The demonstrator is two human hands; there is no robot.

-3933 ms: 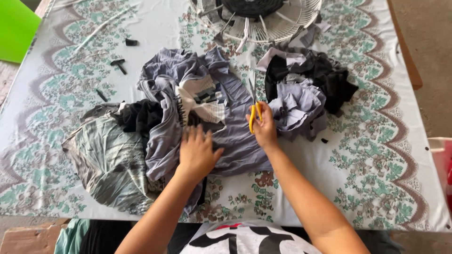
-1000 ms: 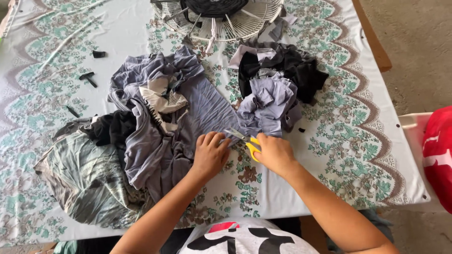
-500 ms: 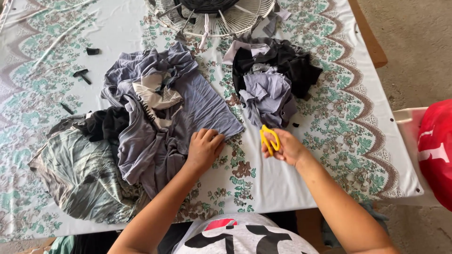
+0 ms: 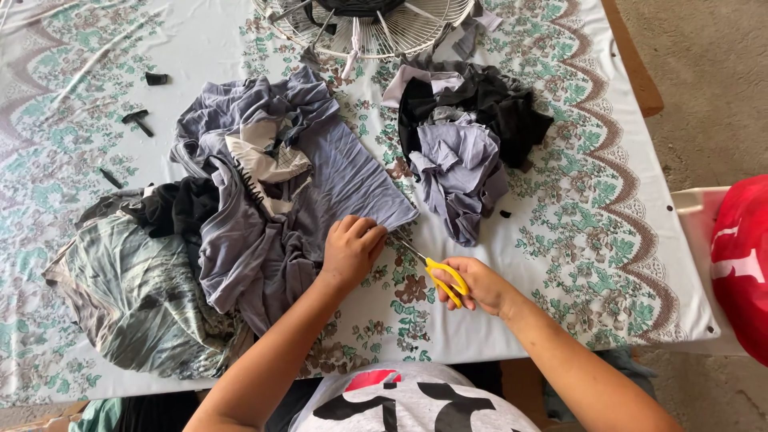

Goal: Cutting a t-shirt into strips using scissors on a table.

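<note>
My left hand (image 4: 350, 250) presses down on the near edge of a lavender-grey garment (image 4: 336, 172) spread on the table. My right hand (image 4: 478, 286) grips yellow-handled scissors (image 4: 436, 272), whose blades point up-left at the garment's corner beside my left fingers. Bunched into the garment's upper part is a cream cloth with dark print (image 4: 264, 160).
A pile of black and lavender cloth pieces (image 4: 468, 132) lies to the right, a green-grey patterned cloth (image 4: 132, 292) and a black cloth (image 4: 180, 208) to the left. A white fan grille (image 4: 376, 24) stands at the far edge. Small black scraps (image 4: 138, 120) dot the floral tablecloth (image 4: 592, 224). A red object (image 4: 744, 256) sits right.
My right hand has brought the scissors down and left, blades now at the lavender garment's corner by my left hand. The left hand stays on the garment's edge.
</note>
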